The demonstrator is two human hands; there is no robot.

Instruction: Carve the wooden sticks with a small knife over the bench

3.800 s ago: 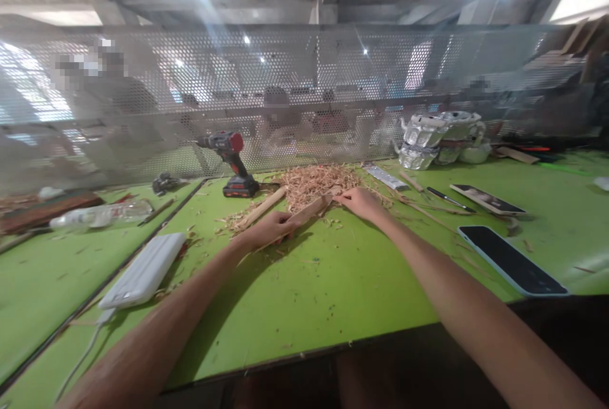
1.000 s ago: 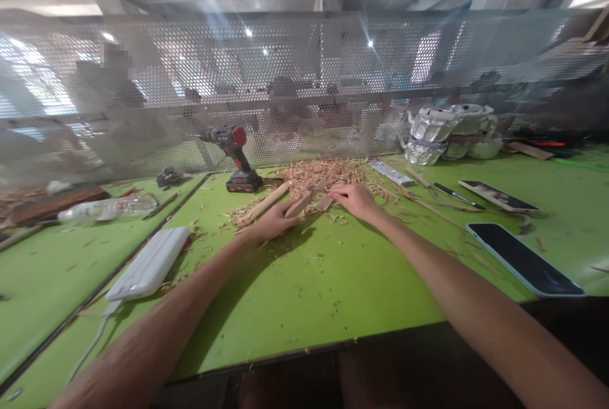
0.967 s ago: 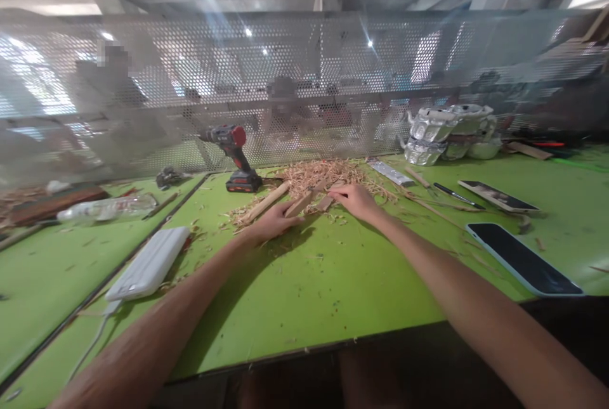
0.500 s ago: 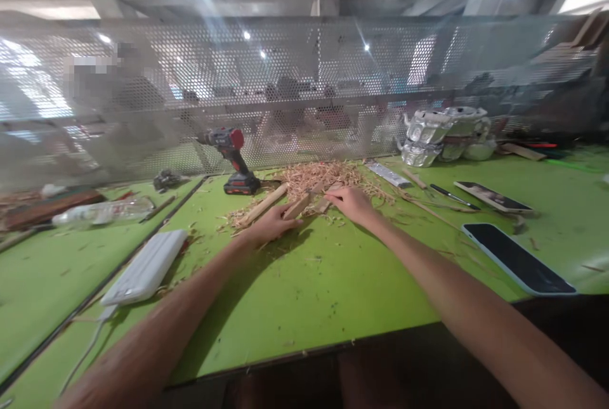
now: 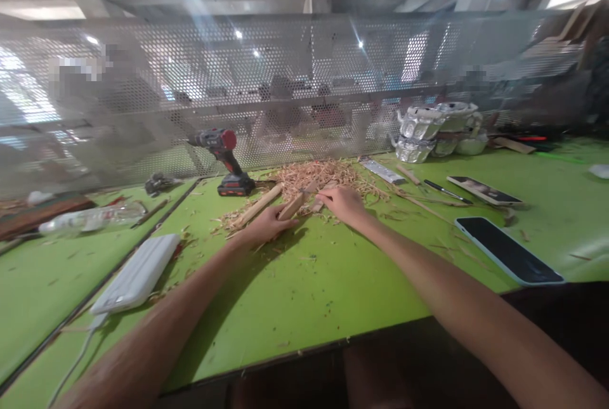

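Note:
My left hand (image 5: 269,224) is closed round the near end of a pale wooden piece (image 5: 291,206), which points away toward a heap of curled shavings (image 5: 323,174). To its right, my right hand (image 5: 341,201) is closed on a small, thin tool whose dark tip (image 5: 307,191) lies against the wood; its handle is hidden by the fingers. Another pale wooden strip (image 5: 259,206) lies on the green table (image 5: 304,288), left of the held piece.
A cordless drill (image 5: 231,162) stands behind my left hand. A white power bank (image 5: 136,274) with a cable lies left. Two phones (image 5: 509,250), a pen (image 5: 447,191) and foil-wrapped objects (image 5: 419,133) are right. A perforated screen (image 5: 295,117) rises behind.
The whole view has shifted slightly, so most things sit a little further left. The tool's tip now shows against the wood, and both hands keep their holds.

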